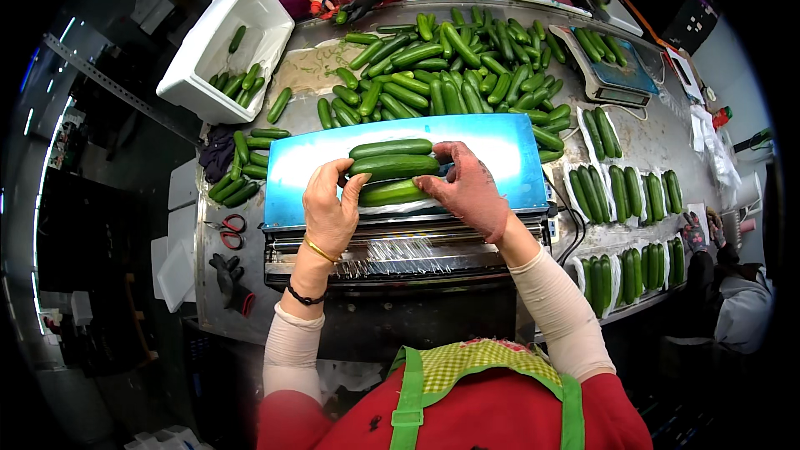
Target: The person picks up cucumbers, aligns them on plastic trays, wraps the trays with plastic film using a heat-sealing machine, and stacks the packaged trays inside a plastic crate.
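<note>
1. Your three cucumbers (392,168) lie side by side above the blue plate (302,187), a white tray (402,207) edge showing beneath.
2. Your left hand (328,210) pinches the left end of the middle one; your right hand (473,193) curls round the right ends.
3. Press gently from both sides, aligning the ends.

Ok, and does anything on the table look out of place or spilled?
Yes: small green scraps litter the table between the white box and the cucumber heap, like spilled debris. Also, a dark glove lies loose near the red-handled scissors at left.
</note>
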`<state>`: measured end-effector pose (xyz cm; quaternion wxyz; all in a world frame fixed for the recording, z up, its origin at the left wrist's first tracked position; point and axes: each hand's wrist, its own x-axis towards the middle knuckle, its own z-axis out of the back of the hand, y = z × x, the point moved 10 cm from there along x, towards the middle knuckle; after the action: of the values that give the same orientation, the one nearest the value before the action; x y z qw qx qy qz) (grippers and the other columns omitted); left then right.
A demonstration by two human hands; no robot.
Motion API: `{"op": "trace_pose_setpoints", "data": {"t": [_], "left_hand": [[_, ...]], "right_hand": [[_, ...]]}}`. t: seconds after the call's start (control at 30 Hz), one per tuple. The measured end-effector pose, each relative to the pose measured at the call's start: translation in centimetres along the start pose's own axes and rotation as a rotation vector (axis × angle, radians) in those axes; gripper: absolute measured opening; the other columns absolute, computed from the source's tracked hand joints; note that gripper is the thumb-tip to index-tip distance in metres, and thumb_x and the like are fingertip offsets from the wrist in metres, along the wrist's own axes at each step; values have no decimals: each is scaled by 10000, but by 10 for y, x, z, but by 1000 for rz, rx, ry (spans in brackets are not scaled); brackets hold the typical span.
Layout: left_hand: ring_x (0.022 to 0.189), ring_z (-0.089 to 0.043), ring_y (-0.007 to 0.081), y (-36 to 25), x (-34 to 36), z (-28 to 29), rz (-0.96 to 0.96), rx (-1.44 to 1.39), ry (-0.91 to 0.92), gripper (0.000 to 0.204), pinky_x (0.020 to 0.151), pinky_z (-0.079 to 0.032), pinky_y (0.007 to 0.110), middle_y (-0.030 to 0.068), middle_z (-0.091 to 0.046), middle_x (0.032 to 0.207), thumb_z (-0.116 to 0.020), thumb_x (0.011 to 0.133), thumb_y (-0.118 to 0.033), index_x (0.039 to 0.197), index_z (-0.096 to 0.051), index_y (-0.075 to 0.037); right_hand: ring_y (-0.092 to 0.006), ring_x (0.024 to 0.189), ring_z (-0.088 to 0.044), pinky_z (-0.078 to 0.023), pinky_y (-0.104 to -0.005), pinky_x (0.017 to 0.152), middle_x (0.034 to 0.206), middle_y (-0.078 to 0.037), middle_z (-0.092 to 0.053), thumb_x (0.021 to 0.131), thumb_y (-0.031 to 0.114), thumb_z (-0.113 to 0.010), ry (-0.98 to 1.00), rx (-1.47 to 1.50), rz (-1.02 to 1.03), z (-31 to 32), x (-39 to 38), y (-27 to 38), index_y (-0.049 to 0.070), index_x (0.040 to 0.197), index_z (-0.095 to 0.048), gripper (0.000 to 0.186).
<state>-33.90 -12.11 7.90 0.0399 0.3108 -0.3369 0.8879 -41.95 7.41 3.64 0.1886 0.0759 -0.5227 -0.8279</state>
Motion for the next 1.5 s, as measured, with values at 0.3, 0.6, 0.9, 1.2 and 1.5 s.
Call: {"op": "trace_pose_setpoints", "data": {"t": [0.3,0.6,0.9,1.2,1.5], "left_hand": [[714,-539,57,-22,-59,18,486,-610,-145,139,658,-447,199,13,-633,883,-628,964,-105,1031,-590,11],[787,-689,219,-70,-144,10,583,-958,-94,268,654,-610,310,172,-619,1035,-622,941,-52,1144,-468,33],[793,-687,213,-81,-170,12,632,-904,-90,260,626,-609,306,165,-623,1050,-664,916,-60,1104,-508,29],[775,-682,213,-93,-171,8,600,-964,-53,264,625,-616,304,168,-609,1051,-685,898,-54,1086,-516,21],[872,-673,223,-91,-173,2,591,-946,-31,296,738,-601,339,171,-612,1086,-724,839,24,1065,-535,-11]], "right_hand": [[-290,1018,-575,-472,-365,908,1123,-163,-570,898,256,-705,-83,245,245,29,-54,59,-21,1240,-539,469],[-146,969,-568,-511,-285,832,1124,-116,-535,775,118,-829,-85,483,179,10,-125,58,-6,1293,-395,687],[-155,892,-577,-496,-298,784,1065,-117,-581,893,205,-700,-69,336,164,12,-146,47,-13,1201,-463,446],[-164,744,-627,-511,-286,653,915,-98,-654,1003,363,-526,-146,471,112,27,-149,35,-11,1122,-556,394],[-119,891,-624,-493,-216,651,1048,-91,-655,1017,518,-387,-78,783,-301,17,-170,4,20,1211,-535,555]]}}
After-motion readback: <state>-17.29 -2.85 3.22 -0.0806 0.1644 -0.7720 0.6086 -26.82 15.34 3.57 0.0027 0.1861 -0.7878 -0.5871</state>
